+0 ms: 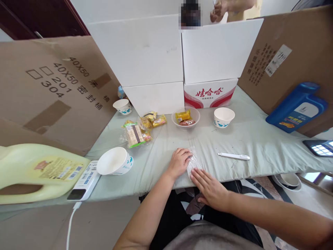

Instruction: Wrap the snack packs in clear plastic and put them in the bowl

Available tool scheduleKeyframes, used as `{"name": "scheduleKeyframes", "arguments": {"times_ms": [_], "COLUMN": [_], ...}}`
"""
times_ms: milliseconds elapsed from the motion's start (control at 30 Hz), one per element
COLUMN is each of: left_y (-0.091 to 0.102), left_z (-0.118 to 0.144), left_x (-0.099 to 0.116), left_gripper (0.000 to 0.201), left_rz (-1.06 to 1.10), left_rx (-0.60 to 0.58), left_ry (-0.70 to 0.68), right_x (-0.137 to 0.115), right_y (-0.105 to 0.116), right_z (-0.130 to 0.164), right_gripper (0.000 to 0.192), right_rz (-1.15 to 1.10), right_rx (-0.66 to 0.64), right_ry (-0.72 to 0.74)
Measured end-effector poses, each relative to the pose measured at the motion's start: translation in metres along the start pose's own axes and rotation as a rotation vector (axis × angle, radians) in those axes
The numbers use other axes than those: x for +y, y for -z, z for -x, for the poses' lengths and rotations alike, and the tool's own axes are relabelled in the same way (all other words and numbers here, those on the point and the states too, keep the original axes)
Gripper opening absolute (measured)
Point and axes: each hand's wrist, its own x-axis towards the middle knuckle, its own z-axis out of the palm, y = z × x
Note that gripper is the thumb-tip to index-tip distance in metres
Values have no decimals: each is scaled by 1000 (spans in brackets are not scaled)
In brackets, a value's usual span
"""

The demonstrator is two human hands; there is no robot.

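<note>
You are seated at a table [255, 139] covered with a pale green cloth, walled in by cardboard sheets and white boxes. At the far left a yellow jug [39, 172] lies on its side, with a white power strip [84, 180] just beside it and its cable dropping off the near edge. Next comes a paper bowl [114, 161] tipped toward you, and farther back a smaller cup [122, 106] near the cardboard [52, 90]. A pile of wrapped snacks [137, 130] lies near the middle, with a clear bowl [186, 117] of snacks to its right, in front of a red-and-white carton [210, 93]. Close to the near edge, your left hand [179, 162] rests palm down, fingers curled onto a clear plastic wrapper [193, 162]. Your right hand [210, 189] lies flat and open, fingertips touching the wrapper's near end. Neither hand grips it; the wrapper lies on the cloth between them. To the right lies a white pen-like tool [234, 156], with another cup [223, 117] behind it. At the far right a blue jug [296, 107] leans against cardboard, and a lit device [319, 148] sits at the edge. Another person's hands [221, 8] show above the boxes.
</note>
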Motion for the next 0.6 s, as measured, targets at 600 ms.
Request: {"name": "scheduleKeyframes", "arguments": {"times_ms": [600], "left_y": [8], "left_z": [1], "left_x": [10], "left_gripper": [36], "left_rz": [88], "left_rx": [-176], "left_ry": [-120], "right_x": [2], "right_y": [5], "right_z": [3], "right_gripper": [27], "right_rz": [-200], "right_rx": [164], "right_ry": [-6]}}
